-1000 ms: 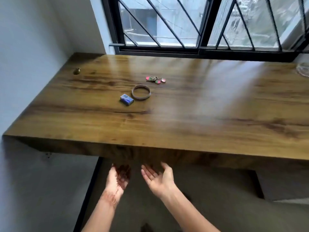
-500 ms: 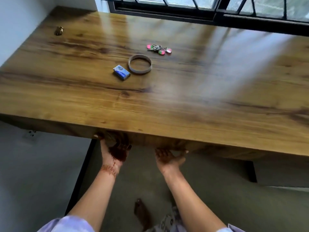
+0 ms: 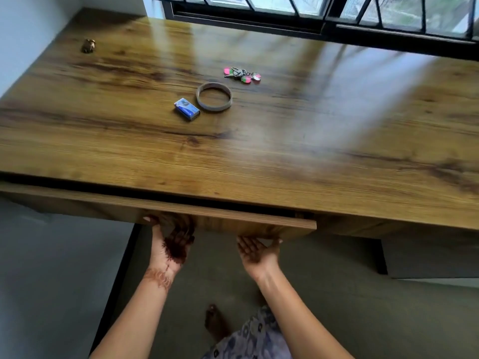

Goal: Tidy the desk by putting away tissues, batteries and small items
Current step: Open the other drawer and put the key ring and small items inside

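Both hands, left hand (image 3: 173,243) and right hand (image 3: 258,251), grip the drawer (image 3: 233,224) under the desk (image 3: 285,156). The drawer stands slightly out. A blue box (image 3: 187,109) lies just left of the ring (image 3: 214,96).

The fingertips of the left hand (image 3: 174,242) and of the right hand (image 3: 258,251) are hidden under the drawer front (image 3: 233,224), so their grip cannot be read. The drawer's inside shows only as a dark slit; its contents are hidden. The print on the small blue box (image 3: 187,109) is too small to read. The small brown object (image 3: 88,45) near the wall is too blurred to identify. The desk (image 3: 337,151) is cut off at the right and left edges, and both forearms at the bottom edge.
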{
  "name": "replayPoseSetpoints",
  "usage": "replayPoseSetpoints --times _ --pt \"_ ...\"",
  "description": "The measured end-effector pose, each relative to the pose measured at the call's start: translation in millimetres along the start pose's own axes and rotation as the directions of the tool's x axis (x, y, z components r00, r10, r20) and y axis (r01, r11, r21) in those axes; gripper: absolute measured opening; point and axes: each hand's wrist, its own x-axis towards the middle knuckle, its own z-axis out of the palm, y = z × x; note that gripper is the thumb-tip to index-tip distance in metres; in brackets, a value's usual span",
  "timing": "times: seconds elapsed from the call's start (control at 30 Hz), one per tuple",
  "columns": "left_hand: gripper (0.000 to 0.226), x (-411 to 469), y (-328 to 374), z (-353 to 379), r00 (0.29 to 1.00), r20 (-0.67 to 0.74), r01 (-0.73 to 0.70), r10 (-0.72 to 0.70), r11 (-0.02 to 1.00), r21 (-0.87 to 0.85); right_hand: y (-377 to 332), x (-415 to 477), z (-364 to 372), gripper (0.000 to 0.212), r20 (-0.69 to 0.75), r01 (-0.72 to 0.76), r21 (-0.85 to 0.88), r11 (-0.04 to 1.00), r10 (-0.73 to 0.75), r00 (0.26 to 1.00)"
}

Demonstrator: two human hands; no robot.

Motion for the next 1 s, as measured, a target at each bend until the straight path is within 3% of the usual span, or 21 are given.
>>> replayPoseSetpoints --times 0.07,0.1,0.13,0.17,0.23,0.3,0.33,0.37,0.47,0.53,0.7,1.0 --pt "0.054 -18.4 -4.4 5.3 0.991 -0.109 -0.036 0.072 0.952 0.303 8.2 -12.0 -4.5 0.053 0.009 0.057 -0.286 0.957 -0.057 0.998" --pt "0.044 -30.0 -7.0 9.4 0.97 -0.14 -0.094 0.197 0.841 0.533 13.4 -22.1 -6.5 0.041 0.044 0.148 -0.479 0.865 -0.145 0.988" --pt "0.035 -41.5 -10.0 12.4 0.921 -0.122 -0.162 0.371 0.647 0.745 17.8 -33.1 -8.5 0.029 0.125 0.293 -0.645 0.706 -0.281 0.952" --pt "0.028 -52.2 -11.8 14.9 0.847 -0.026 -0.214 0.531 0.386 0.897 20.8 -45.2 -9.5 0.02 0.262 0.459 -0.738 0.494 -0.417 0.87" --pt "0.02 -65.8 -8.8 21.1 0.67 0.303 -0.351 0.677 -0.071 0.934 21.1 -67.4 -7.3 0.014 0.586 0.707 -0.707 0.007 -0.554 0.591" --pt "0.021 -70.9 -0.8 26.4 0.5 0.561 -0.425 0.66 -0.377 0.823 17.3 -77.0 0.8 0.018 0.803 0.747 -0.523 -0.411 -0.529 0.272" --pt "0.022 -68.3 4.1 28.4 0.443 0.64 -0.425 0.628 -0.482 0.766 14.5 -76.8 6.4 0.022 0.859 0.697 -0.449 -0.559 -0.485 0.164" --pt "0.024 -66.7 9.1 32.1 0.421 0.691 -0.401 0.587 -0.564 0.722 11.7 -74.7 12.2 0.026 0.891 0.63 -0.409 -0.66 -0.437 0.121" --pt "0.046 -57.2 20.0 31.7 0.516 0.72 -0.24 0.464 -0.729 0.641 6.2 -64.7 21.6 0.037 0.905 0.392 -0.421 -0.818 -0.349 0.242" --pt "0.059 -53.3 24.4 25.0 0.572 0.716 -0.179 0.401 -0.791 0.585 3.9 -60.8 21.8 0.042 0.912 0.275 -0.379 -0.884 -0.306 0.273" --pt "0.073 -53.7 26.0 15.5 0.63 0.707 -0.183 0.322 -0.823 0.538 5.5 -61.0 17.5 0.05 0.925 0.167 -0.336 -0.927 -0.291 0.242" --pt "0.075 -67.2 13.5 6.8 0.635 0.683 -0.202 0.36 -0.777 0.597 10.4 -71.2 2.9 0.06 0.949 0.173 -0.274 -0.946 -0.237 0.208"
